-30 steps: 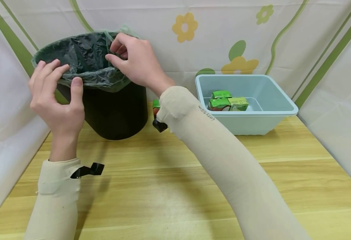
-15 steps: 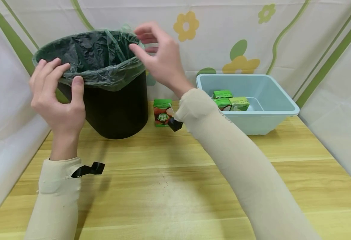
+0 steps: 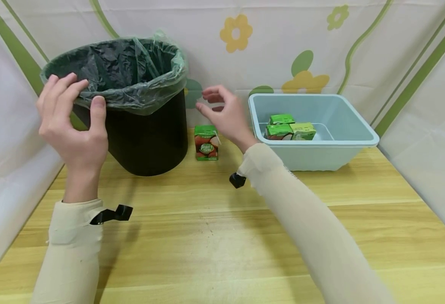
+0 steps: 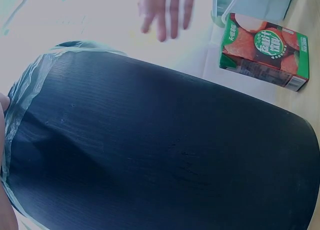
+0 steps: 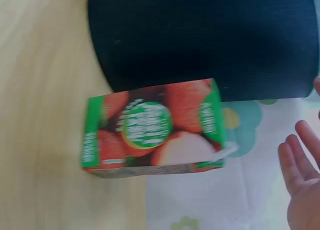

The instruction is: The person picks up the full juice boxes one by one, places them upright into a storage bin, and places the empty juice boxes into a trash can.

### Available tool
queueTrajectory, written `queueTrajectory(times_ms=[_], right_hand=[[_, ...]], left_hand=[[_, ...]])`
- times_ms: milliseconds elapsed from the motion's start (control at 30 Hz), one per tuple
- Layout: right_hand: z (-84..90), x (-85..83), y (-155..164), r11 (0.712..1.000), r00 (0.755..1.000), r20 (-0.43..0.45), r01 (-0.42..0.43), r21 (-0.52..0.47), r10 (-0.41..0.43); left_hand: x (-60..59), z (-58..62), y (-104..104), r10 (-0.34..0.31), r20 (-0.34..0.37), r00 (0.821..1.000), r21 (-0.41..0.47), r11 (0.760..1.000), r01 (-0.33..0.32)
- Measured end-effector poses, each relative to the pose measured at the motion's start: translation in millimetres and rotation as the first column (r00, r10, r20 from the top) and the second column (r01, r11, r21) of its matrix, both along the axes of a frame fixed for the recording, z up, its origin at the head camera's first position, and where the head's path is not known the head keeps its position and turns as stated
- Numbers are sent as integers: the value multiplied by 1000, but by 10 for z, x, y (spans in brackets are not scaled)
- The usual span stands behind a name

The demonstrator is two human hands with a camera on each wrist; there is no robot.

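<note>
A black trash can stands at the left, lined with a thin green trash bag folded over its rim. My left hand holds the lined rim at its front left, fingers over the edge and thumb on the near side. In mid-air right of the can is my right hand, its fingers apart and nothing between them. Just below its fingertips in the head view, a red and green juice box stands upright on the table; the right wrist view shows a white straw on this juice box.
A light blue plastic basin stands at the right, with several green juice boxes inside. A white curtain printed with flowers hangs behind the wooden table.
My right hand has let go of the bag's edge and moved right and down, toward the juice box. The bag now lies folded over the can's right rim. My left hand stays put.
</note>
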State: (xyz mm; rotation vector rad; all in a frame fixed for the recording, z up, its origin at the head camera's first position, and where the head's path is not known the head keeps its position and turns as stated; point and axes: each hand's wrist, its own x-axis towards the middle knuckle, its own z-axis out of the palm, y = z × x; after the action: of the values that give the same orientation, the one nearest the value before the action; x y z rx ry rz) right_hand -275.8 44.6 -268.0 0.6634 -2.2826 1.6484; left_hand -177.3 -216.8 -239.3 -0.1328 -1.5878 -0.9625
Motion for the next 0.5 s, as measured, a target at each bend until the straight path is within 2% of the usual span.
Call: queueTrajectory(times_ms=[133, 300, 500], right_hand=[[-176, 13, 0, 995, 999, 38, -22, 95, 18], [-336, 39, 12, 976, 995, 97, -33, 215, 12], [-483, 44, 58, 964, 990, 143, -42, 264, 4]], left_hand=[[5, 3, -6, 1, -3, 1000, 3, 1000, -1], [9, -5, -11, 1, -6, 1000, 1, 1000, -1], [6, -12, 0, -1, -6, 1000, -7, 1000, 1]])
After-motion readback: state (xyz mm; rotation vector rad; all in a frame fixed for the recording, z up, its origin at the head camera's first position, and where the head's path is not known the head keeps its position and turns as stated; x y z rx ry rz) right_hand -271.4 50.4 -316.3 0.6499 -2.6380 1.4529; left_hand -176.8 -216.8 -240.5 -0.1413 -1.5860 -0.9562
